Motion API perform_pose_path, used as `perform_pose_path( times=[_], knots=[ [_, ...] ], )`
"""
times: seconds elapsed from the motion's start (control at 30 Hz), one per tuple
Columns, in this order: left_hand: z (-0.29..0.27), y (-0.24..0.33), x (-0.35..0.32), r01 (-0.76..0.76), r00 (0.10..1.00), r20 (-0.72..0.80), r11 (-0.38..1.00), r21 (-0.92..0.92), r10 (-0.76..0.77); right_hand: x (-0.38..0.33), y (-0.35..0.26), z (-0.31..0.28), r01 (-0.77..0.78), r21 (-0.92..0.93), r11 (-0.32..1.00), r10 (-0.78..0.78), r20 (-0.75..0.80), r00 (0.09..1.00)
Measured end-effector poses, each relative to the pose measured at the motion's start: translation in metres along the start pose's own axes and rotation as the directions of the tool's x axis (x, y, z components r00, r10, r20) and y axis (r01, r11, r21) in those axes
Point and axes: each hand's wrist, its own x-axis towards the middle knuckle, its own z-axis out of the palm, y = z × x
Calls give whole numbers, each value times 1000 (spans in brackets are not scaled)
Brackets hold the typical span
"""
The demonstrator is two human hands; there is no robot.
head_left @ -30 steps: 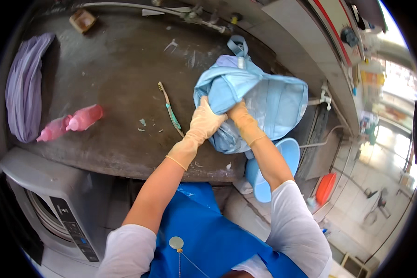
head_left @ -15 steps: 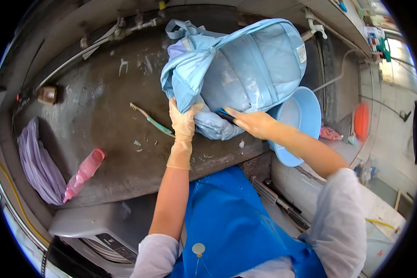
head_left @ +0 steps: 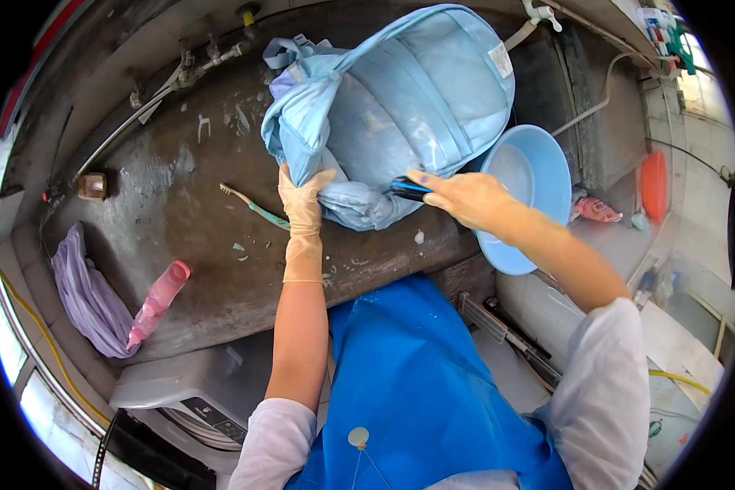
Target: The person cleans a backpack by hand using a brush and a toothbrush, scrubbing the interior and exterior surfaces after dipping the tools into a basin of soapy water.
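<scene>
A wet light blue backpack [head_left: 457,90] lies on the dark stone counter, its inner side partly laid open and streaked with white suds. My left hand [head_left: 302,202], in a thin cream glove, is closed on a fold of the backpack at its near left corner. In my right hand [head_left: 475,202], gloved likewise, is a small black and blue brush [head_left: 408,189], which rests at the bunched fabric along the near edge. My right fingers wrap round it, so its bristles are hidden. Just left of my left hand lies a green and tan toothbrush [head_left: 255,206].
A light blue basin [head_left: 554,175] stands right of the backpack. At the left are a pink bottle [head_left: 160,300], a lilac cloth [head_left: 90,290] and a brown block [head_left: 92,186]. Pipes and taps [head_left: 189,73] run along the back. A grey washing machine [head_left: 196,384] stands below the counter.
The whole view has shifted, so the counter's things sit differently in the picture. The brush has slid rightward along the backpack's near edge. My left hand keeps its hold on the fabric.
</scene>
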Motion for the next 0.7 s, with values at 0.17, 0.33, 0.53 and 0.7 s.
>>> perform_pose_path(
  times=[0.17, 0.33, 0.53, 0.7],
  knots=[
    [-2, 5, -4, 141, 985, 137, 947, -287, -105, -41, 111, 113, 64, 486, 872, 318, -659, 681],
    [-21, -17, 0, 240, 968, 157, 913, -329, -198, 10, 212, 204, -185, 642, 745, 600, -522, 606],
    [-26, -25, 0, 317, 948, 134, 834, -452, -288, 44, 240, 245, -338, 449, 827, 490, -283, 824],
    [-44, -35, 5, 333, 941, 94, 846, -416, -324, -52, 210, 170, -103, 510, 854, 307, -334, 891]
  ],
)
